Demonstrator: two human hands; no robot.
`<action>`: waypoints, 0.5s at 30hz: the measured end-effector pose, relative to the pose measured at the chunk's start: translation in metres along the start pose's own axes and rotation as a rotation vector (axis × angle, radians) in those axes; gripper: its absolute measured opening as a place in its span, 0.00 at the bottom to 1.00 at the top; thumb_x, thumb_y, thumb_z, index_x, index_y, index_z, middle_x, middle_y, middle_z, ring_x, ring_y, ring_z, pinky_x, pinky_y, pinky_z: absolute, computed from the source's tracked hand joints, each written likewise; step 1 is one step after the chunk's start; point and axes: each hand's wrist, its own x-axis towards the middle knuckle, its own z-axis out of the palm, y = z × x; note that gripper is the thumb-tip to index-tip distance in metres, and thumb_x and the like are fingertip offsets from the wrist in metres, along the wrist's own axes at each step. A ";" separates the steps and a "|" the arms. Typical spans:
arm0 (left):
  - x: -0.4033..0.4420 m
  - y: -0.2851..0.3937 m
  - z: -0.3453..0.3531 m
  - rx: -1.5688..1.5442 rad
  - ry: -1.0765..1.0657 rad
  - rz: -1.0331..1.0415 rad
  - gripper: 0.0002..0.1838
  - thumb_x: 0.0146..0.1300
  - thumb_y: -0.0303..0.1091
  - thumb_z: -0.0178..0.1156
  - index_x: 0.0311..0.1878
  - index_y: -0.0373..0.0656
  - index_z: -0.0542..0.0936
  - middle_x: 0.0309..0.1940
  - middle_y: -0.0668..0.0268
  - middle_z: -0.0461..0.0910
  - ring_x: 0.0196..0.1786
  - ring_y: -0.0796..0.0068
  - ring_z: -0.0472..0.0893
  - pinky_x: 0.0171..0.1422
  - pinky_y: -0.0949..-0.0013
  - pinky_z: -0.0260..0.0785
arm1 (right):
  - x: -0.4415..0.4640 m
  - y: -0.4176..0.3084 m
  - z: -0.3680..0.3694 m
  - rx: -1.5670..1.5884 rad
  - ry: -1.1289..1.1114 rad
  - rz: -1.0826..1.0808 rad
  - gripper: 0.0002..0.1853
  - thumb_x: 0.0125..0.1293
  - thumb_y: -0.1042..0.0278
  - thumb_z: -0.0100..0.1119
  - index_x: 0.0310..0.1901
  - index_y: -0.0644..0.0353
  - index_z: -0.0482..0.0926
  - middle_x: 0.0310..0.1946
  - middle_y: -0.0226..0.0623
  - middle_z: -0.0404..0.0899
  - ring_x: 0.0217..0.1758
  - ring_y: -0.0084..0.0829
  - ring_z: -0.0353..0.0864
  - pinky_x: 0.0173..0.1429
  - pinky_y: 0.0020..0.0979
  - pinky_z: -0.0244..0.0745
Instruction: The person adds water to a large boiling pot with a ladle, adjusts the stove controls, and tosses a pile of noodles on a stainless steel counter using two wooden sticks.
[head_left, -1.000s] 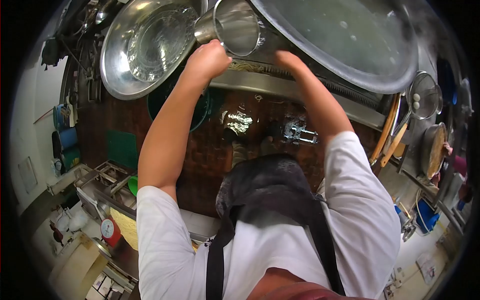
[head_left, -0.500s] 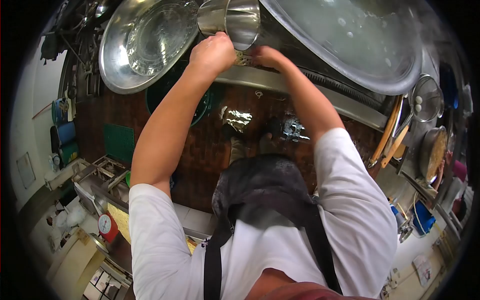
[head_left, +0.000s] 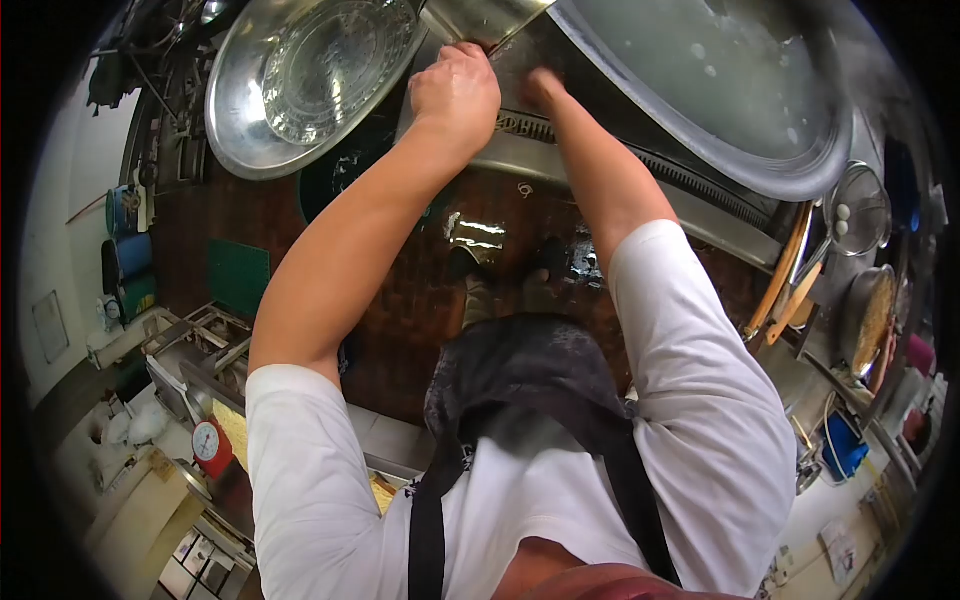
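My left hand [head_left: 458, 90] is closed on a shiny steel pot [head_left: 485, 18], gripping it at its lower side. The pot leans between a wide metal basin [head_left: 235, 125] on the left and a large vat [head_left: 815, 180] on the right. The basin has a layer of clear liquid. In the vat is cloudy, steaming water with a few pale round things in it. My right hand [head_left: 543, 88] is near the vat's left edge, apart from the pot; it is blurred and its fingers are hidden, so its grip does not show.
A steel stove edge [head_left: 620, 180] runs below the vat. To the right hang a mesh strainer [head_left: 860, 215] and wooden-handled tools [head_left: 785, 280], with a round pan [head_left: 868, 320] lower down. A red scale [head_left: 212, 447] stands at left. The brown floor [head_left: 400, 330] is wet.
The pot has moved up and right and tilted, partly leaving the view. My left hand has gone up and right with it; my right hand has shifted up, away from the pot.
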 end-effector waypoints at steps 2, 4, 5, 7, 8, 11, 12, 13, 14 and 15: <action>0.003 -0.006 0.000 -0.001 0.039 -0.022 0.18 0.66 0.28 0.52 0.55 0.26 0.72 0.41 0.45 0.82 0.43 0.49 0.87 0.44 0.55 0.82 | -0.016 -0.007 -0.014 -0.038 0.005 -0.055 0.12 0.62 0.62 0.56 0.35 0.59 0.85 0.35 0.50 0.84 0.34 0.44 0.83 0.41 0.46 0.78; 0.003 -0.018 0.009 -0.065 0.081 -0.063 0.16 0.67 0.28 0.51 0.54 0.27 0.73 0.40 0.43 0.81 0.43 0.47 0.86 0.44 0.52 0.81 | -0.045 0.004 -0.027 -0.103 -0.003 -0.072 0.12 0.61 0.62 0.56 0.34 0.60 0.85 0.34 0.53 0.83 0.34 0.47 0.83 0.41 0.48 0.77; -0.002 -0.027 0.015 -0.146 0.070 -0.074 0.16 0.67 0.29 0.52 0.53 0.28 0.73 0.40 0.42 0.81 0.44 0.45 0.86 0.45 0.51 0.80 | -0.067 0.015 -0.033 -0.169 -0.001 -0.049 0.12 0.60 0.62 0.56 0.34 0.61 0.85 0.34 0.55 0.83 0.35 0.48 0.83 0.40 0.48 0.77; -0.010 -0.052 0.028 -0.303 0.051 -0.093 0.15 0.68 0.32 0.54 0.51 0.29 0.73 0.41 0.39 0.81 0.45 0.41 0.84 0.48 0.48 0.78 | -0.118 0.044 -0.043 -0.375 -0.025 0.077 0.15 0.64 0.62 0.54 0.45 0.59 0.87 0.48 0.53 0.84 0.52 0.48 0.85 0.55 0.46 0.78; -0.015 -0.062 0.029 -0.389 0.059 -0.134 0.16 0.67 0.33 0.56 0.51 0.29 0.73 0.42 0.38 0.81 0.47 0.40 0.83 0.50 0.47 0.77 | -0.095 0.143 -0.018 -0.548 -0.138 0.115 0.17 0.65 0.65 0.53 0.50 0.59 0.86 0.54 0.52 0.82 0.59 0.46 0.82 0.62 0.45 0.76; -0.032 -0.072 0.031 -0.645 0.028 -0.291 0.22 0.63 0.38 0.65 0.49 0.28 0.73 0.46 0.36 0.80 0.53 0.37 0.80 0.58 0.46 0.70 | -0.093 0.112 0.004 -0.456 -0.355 0.155 0.15 0.60 0.65 0.59 0.47 0.57 0.87 0.47 0.47 0.86 0.47 0.43 0.87 0.50 0.43 0.79; -0.034 -0.070 0.032 -0.716 0.052 -0.328 0.21 0.63 0.37 0.64 0.49 0.28 0.73 0.45 0.36 0.80 0.53 0.37 0.80 0.58 0.46 0.70 | -0.083 0.098 0.016 -0.523 -0.360 0.022 0.15 0.59 0.65 0.59 0.45 0.58 0.88 0.46 0.47 0.86 0.46 0.43 0.87 0.48 0.43 0.79; -0.037 -0.067 0.031 -0.787 0.076 -0.364 0.21 0.63 0.36 0.64 0.49 0.28 0.73 0.45 0.37 0.81 0.53 0.36 0.80 0.58 0.47 0.71 | -0.083 0.021 0.007 -0.513 -0.385 0.050 0.13 0.56 0.68 0.59 0.39 0.60 0.89 0.38 0.51 0.87 0.38 0.43 0.87 0.43 0.45 0.79; -0.040 -0.065 0.030 -0.855 0.101 -0.400 0.21 0.63 0.35 0.64 0.50 0.27 0.73 0.44 0.37 0.81 0.53 0.36 0.80 0.58 0.47 0.71 | -0.081 -0.034 0.010 -0.415 -0.327 0.106 0.11 0.58 0.64 0.61 0.38 0.59 0.88 0.43 0.48 0.87 0.45 0.46 0.87 0.49 0.43 0.80; -0.045 -0.066 0.027 -0.887 0.068 -0.445 0.22 0.63 0.37 0.64 0.51 0.28 0.73 0.44 0.37 0.81 0.53 0.35 0.79 0.58 0.46 0.70 | -0.059 -0.058 0.035 -0.426 -0.239 0.054 0.12 0.59 0.64 0.61 0.40 0.60 0.88 0.43 0.48 0.87 0.45 0.46 0.86 0.48 0.43 0.80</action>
